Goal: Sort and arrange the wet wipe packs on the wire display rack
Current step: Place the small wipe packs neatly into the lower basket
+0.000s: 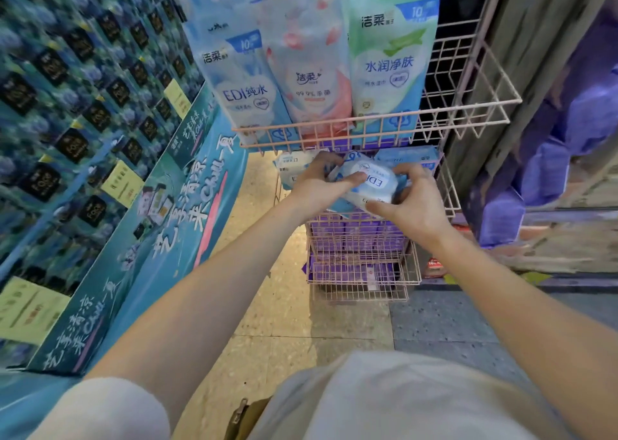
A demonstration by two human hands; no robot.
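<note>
Gripping one blue EDI wipe pack (369, 183) btwn both hands, L hand (317, 185) pinching its left end, R hand (413, 202) clamped on right side, over 2nd tier of pink wire rack (378, 123); three tall packs (309, 61) upright in top basket.

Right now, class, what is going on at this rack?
A person stands at a pink wire rack in a shop. The left hand and right hand together hold a blue wipe pack over the second shelf. Three tall packs stand upright on the top shelf: blue, pink and green. Purple packs fill the lower baskets.
</note>
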